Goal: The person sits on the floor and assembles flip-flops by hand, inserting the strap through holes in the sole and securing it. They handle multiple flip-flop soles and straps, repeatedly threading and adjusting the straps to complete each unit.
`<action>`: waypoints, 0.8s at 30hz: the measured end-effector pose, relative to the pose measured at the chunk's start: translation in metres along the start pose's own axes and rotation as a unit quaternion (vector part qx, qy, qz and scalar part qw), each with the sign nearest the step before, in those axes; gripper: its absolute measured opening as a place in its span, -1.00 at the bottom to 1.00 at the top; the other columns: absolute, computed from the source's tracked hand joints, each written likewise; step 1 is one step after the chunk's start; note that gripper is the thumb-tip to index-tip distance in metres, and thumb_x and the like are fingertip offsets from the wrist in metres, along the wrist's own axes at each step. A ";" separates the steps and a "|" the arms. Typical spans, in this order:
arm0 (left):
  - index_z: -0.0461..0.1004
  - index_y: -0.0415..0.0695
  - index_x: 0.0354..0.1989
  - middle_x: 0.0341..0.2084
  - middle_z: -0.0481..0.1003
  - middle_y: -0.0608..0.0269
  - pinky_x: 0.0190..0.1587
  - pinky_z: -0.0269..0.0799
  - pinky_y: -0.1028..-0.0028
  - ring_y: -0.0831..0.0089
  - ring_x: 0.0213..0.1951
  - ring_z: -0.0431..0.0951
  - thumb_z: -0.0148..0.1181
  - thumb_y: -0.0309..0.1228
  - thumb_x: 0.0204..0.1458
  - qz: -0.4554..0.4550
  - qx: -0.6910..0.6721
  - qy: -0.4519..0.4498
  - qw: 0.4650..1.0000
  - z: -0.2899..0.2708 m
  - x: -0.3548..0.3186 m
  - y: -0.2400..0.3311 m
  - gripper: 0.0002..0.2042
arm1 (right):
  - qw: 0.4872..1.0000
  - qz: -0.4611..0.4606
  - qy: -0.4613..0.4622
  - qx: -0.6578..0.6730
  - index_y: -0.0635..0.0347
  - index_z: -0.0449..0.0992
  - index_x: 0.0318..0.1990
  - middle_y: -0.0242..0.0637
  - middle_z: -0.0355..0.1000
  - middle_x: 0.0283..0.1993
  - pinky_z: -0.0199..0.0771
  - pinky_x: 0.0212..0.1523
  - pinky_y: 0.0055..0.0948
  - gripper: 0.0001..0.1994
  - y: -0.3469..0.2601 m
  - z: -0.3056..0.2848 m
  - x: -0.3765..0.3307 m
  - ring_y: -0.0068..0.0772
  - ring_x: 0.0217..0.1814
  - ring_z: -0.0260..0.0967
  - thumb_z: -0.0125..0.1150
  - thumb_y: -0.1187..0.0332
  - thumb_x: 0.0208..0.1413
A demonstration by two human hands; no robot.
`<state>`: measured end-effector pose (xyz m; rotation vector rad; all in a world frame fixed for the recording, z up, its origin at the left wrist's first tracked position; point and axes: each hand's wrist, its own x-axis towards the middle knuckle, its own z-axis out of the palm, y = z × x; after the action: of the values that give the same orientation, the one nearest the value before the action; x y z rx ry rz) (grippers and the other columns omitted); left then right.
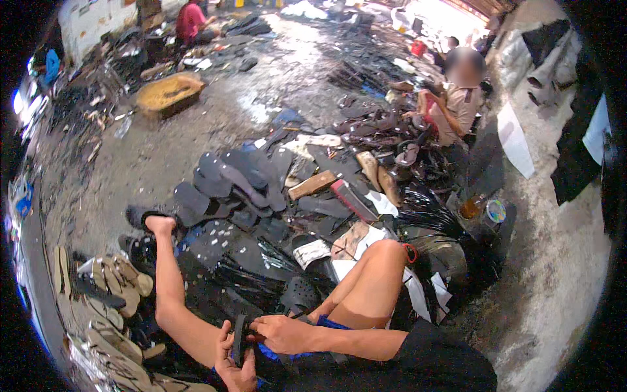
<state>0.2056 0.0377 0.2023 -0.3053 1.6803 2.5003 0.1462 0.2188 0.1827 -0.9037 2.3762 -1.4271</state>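
Low in front of my body, my left hand [235, 362] is closed on a dark, narrow piece [240, 336] that looks like a sandal sole seen edge-on. From the right, my right hand [281, 333] meets it with bent fingers; its fingertips press at the piece's side, and whether they grip a strap there is hidden. Just beyond my hands lies a dark clog with holes [300, 294]. Farther out are a slide sandal with a white strap [311, 252] and a bundle of thin black strips [258, 277].
Dark soles [228, 173] are heaped ahead, beside a wooden block [312, 185] and a red-edged block [354, 199]. Beige sandals [114, 281] line the left. A yellow basin [170, 93] stands farther off. Another person [457, 108] sits at the right, near the wall [555, 274].
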 end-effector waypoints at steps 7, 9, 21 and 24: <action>0.15 -0.25 0.34 0.29 0.23 0.00 0.18 0.38 0.37 0.25 0.12 0.47 0.03 -0.68 0.17 0.036 0.190 -0.017 0.981 0.007 -0.004 -0.002 -0.47 | 0.998 0.027 -0.054 -0.007 0.34 0.45 -0.22 0.02 0.42 -0.35 0.51 -0.16 -0.12 -0.79 -0.004 -0.016 0.007 0.11 -0.22 0.46 0.17 0.32 0.21; 0.20 -0.28 0.31 0.19 0.34 0.00 0.16 0.38 0.36 0.24 0.08 0.48 0.09 -0.63 0.16 0.015 0.168 0.035 0.985 0.006 -0.001 -0.004 -0.50 | 0.999 0.050 -0.004 0.010 0.29 0.44 -0.24 -0.09 0.38 -0.28 0.51 -0.17 -0.16 -0.81 -0.004 -0.018 0.010 0.06 -0.20 0.45 0.21 0.32 0.18; -0.01 -0.46 0.35 0.19 0.29 -0.35 0.30 0.18 0.24 -0.10 0.24 0.30 0.27 -0.43 0.06 -0.178 0.428 0.073 0.883 0.027 -0.042 -0.020 -0.25 | 0.916 -0.031 0.118 -0.382 0.13 0.52 -0.14 -0.29 0.41 -0.16 0.49 -0.12 -0.28 -0.81 0.009 -0.003 0.032 -0.25 -0.11 0.46 0.18 0.36 0.09; 0.10 -0.46 0.31 0.18 0.34 -0.25 0.28 0.20 0.27 -0.02 0.20 0.36 0.24 -0.49 0.05 -0.085 0.231 0.099 0.964 0.019 -0.026 -0.019 -0.33 | 0.960 0.059 0.143 -0.233 0.15 0.54 -0.14 -0.24 0.44 -0.17 0.48 -0.14 -0.22 -0.83 0.015 0.001 0.036 -0.18 -0.15 0.48 0.17 0.35 0.16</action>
<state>0.2326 0.0633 0.1976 -0.6306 2.1412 1.9363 0.1123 0.2015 0.1735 -0.6652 3.0029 -1.0248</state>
